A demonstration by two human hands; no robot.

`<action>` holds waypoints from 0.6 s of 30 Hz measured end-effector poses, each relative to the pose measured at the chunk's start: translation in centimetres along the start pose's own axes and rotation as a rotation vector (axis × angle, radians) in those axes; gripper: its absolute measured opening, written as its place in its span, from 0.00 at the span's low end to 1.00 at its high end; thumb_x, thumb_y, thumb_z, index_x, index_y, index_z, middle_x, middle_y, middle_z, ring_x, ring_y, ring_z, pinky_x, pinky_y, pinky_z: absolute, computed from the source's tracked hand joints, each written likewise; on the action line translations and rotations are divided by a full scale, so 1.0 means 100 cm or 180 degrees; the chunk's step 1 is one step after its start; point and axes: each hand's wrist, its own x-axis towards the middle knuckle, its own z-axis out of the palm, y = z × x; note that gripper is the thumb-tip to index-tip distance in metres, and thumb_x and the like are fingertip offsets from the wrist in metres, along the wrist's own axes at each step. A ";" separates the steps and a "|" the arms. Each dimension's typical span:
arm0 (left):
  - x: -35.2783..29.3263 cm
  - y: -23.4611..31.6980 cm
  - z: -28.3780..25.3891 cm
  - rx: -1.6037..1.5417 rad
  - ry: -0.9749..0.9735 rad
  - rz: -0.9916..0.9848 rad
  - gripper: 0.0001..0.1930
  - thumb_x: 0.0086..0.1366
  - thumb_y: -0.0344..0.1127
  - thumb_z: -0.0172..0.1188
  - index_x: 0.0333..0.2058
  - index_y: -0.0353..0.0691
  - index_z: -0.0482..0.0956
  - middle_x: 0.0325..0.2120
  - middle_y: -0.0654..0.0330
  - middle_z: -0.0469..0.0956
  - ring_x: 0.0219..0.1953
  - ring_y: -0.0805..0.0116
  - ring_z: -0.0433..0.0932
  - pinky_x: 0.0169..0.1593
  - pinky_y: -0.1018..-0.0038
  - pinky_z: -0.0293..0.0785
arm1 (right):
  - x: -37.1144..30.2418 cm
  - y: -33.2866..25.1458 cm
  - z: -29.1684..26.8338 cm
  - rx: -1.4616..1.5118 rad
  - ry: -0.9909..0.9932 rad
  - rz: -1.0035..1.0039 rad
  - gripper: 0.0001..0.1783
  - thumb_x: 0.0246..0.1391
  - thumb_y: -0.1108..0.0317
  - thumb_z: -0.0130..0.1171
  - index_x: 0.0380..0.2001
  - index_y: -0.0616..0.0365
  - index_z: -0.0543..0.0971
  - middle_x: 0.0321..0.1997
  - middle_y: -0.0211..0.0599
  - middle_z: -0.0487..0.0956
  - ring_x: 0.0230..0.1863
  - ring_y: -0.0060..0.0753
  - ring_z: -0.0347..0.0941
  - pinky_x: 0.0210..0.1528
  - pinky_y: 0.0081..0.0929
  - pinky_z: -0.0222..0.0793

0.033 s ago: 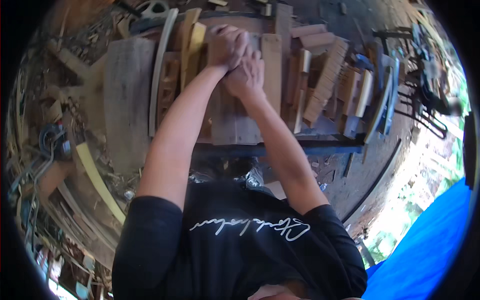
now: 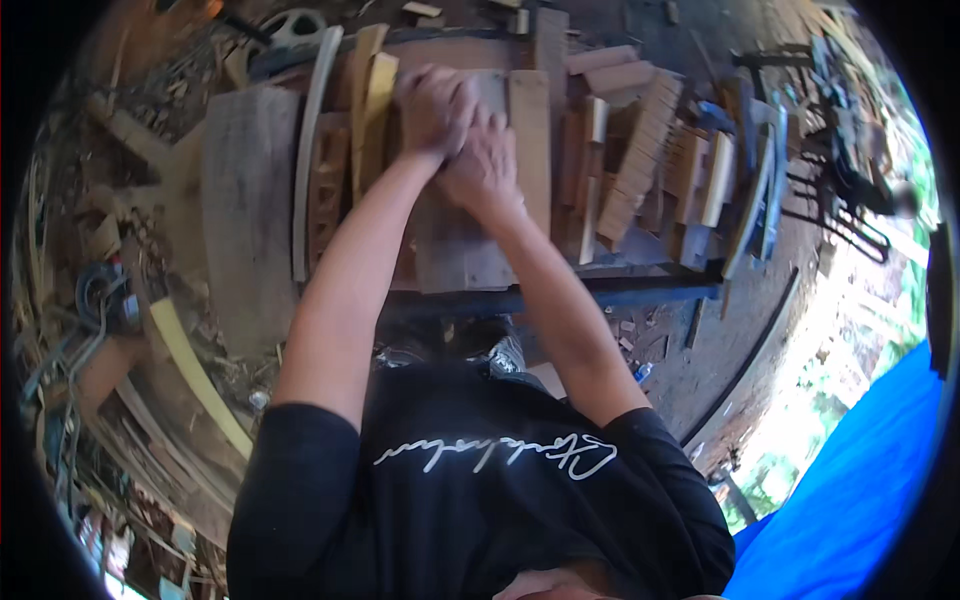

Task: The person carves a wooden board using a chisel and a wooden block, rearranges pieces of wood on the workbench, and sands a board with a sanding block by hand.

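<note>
My left hand [image 2: 438,112] and my right hand [image 2: 483,168] are pressed close together over a wide grey-brown board [image 2: 455,245] lying lengthwise in front of me. The left one is curled, set a little farther out and partly over the right. Its fingers look closed, though what lies under them is hidden. My right hand's fingers are bent and held together against the left. Whatever they grip, if anything, cannot be made out. Just left of the hands stands a yellowish wood strip [image 2: 379,115]. To their right lies a pale brown plank [image 2: 530,140].
Beneath the boards runs a dark bench edge [image 2: 600,292]. Another wide grey plank [image 2: 250,190] and a curved pale strip [image 2: 312,150] lie left. Several wood offcuts, including a notched piece [image 2: 642,155], crowd the right side. A blue tarp [image 2: 850,480] hangs at lower right.
The whole view has shifted slightly. My two hands, still together, appear a little farther left and nearer to me over the board.
</note>
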 end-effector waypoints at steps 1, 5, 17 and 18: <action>-0.028 0.019 -0.013 0.0230 -0.0268 -0.0252 0.12 0.62 0.39 0.46 0.24 0.44 0.76 0.27 0.57 0.78 0.37 0.55 0.74 0.53 0.54 0.59 | -0.022 -0.005 -0.005 -0.0167 -0.0179 -0.0121 0.41 0.38 0.65 0.58 0.60 0.63 0.63 0.54 0.53 0.69 0.51 0.55 0.64 0.52 0.45 0.60; -0.155 0.094 -0.050 0.0051 0.0022 0.0072 0.07 0.56 0.38 0.51 0.24 0.46 0.77 0.25 0.60 0.77 0.36 0.59 0.75 0.55 0.52 0.55 | -0.158 -0.032 -0.012 -0.0338 -0.1229 -0.0189 0.33 0.43 0.59 0.56 0.55 0.61 0.70 0.51 0.49 0.70 0.49 0.51 0.64 0.47 0.43 0.60; -0.003 0.009 -0.003 0.0196 0.0236 0.0022 0.14 0.63 0.41 0.47 0.22 0.43 0.74 0.23 0.53 0.75 0.36 0.54 0.73 0.56 0.57 0.55 | -0.005 -0.002 -0.001 -0.0032 -0.0015 0.0066 0.41 0.41 0.59 0.58 0.60 0.63 0.63 0.52 0.49 0.69 0.50 0.50 0.63 0.50 0.42 0.59; -0.027 0.021 -0.010 0.0048 -0.0011 -0.0064 0.14 0.63 0.40 0.47 0.22 0.43 0.75 0.23 0.53 0.75 0.37 0.55 0.73 0.56 0.56 0.55 | -0.028 -0.006 -0.003 -0.0161 0.0108 -0.0021 0.40 0.41 0.58 0.58 0.60 0.63 0.64 0.52 0.49 0.69 0.50 0.51 0.63 0.50 0.42 0.59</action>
